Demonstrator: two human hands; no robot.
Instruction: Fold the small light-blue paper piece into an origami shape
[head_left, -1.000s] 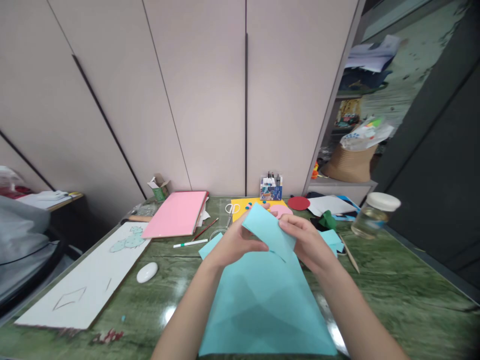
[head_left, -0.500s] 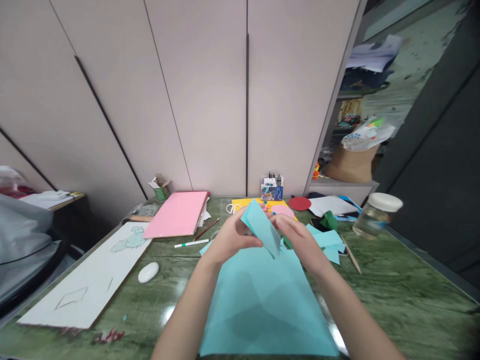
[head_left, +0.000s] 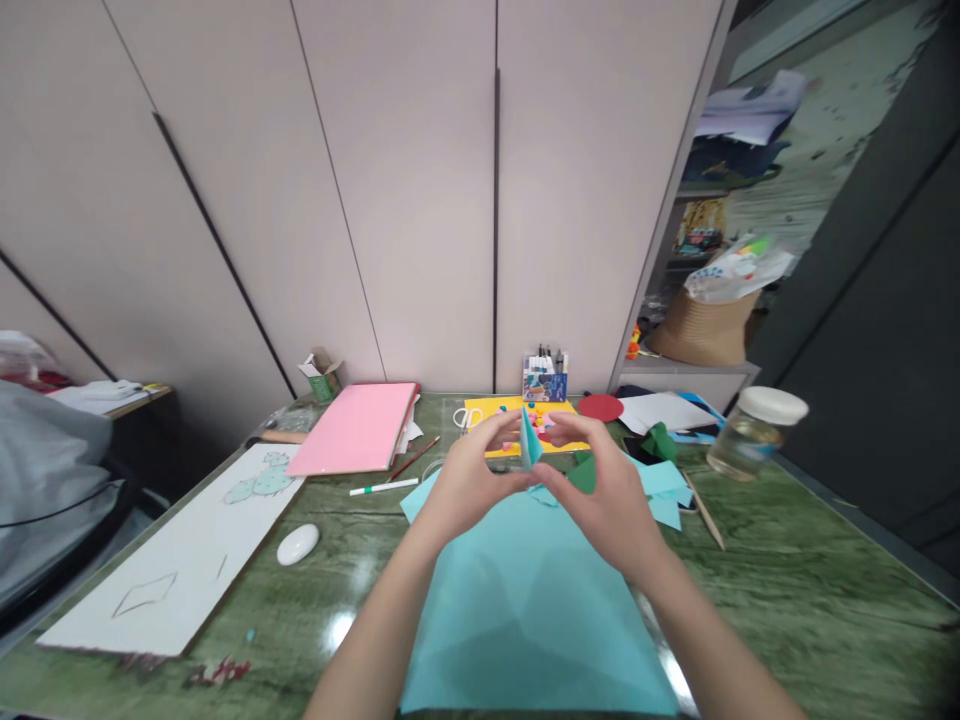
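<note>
My left hand [head_left: 472,475] and my right hand [head_left: 600,480] meet above the green table [head_left: 787,580] and pinch a small light blue paper piece [head_left: 529,445] between their fingertips. The piece stands nearly edge-on to me, so only a narrow sliver shows. Under my forearms lies a large light blue paper sheet [head_left: 525,610], flat on the table. More light blue scraps [head_left: 664,485] and a dark green paper scrap [head_left: 583,475] lie just right of my right hand.
A white board with a cactus drawing [head_left: 180,550] and a white oval object [head_left: 298,544] lie at left. Behind are a pink folder [head_left: 356,425], a green-capped pen [head_left: 382,487], yellow paper [head_left: 495,412], a marker box [head_left: 545,380], a red disc [head_left: 600,407] and a glass jar [head_left: 754,432].
The small blue piece has turned from a broad face-on sheet to a narrow edge-on sliver. Both hands have drawn closer together and lifted slightly.
</note>
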